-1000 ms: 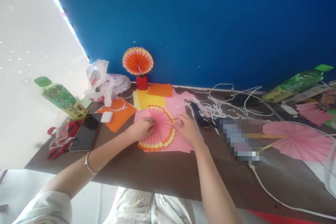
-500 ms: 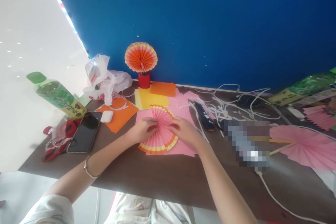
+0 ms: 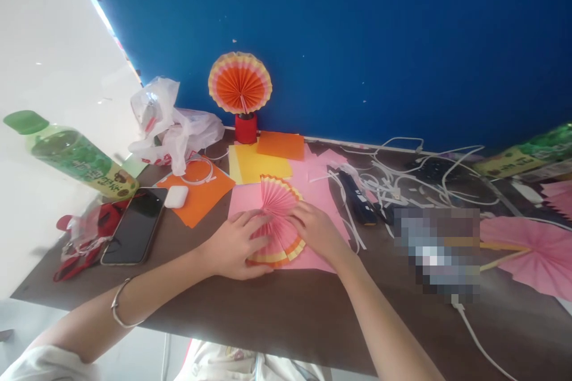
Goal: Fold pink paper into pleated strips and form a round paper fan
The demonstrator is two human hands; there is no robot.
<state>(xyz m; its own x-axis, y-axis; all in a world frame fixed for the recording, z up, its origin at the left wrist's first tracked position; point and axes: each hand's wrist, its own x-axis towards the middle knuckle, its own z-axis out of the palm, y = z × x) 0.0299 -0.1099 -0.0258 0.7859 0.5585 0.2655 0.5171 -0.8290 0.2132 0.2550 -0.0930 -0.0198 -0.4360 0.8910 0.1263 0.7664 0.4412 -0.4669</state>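
A pleated pink paper fan (image 3: 280, 205) with an orange and yellow edge lies spread over pink paper sheets (image 3: 318, 190). On its left part rests my left hand (image 3: 239, 244), fingers apart, palm down. My right hand (image 3: 315, 227) is at the fan's right side, its fingertips together on the pleats near the middle; whether they pinch the paper is hard to see. Behind, a finished-looking round fan (image 3: 240, 84) in orange, pink and yellow stands in a red holder (image 3: 245, 129).
Left: a green bottle (image 3: 80, 158), a phone (image 3: 134, 226), a white case (image 3: 176, 196), orange paper (image 3: 196, 190) and plastic bags (image 3: 174, 134). Right: a dark tool (image 3: 357, 197), white cables (image 3: 402, 178), a blurred-out object (image 3: 435, 253) and another pink fan (image 3: 536, 256). Yellow paper (image 3: 263, 165) lies behind.
My left hand has shifted from a pinch near the fan's centre to lying spread over its lower left. My right hand stays on the right side. The view has moved slightly.
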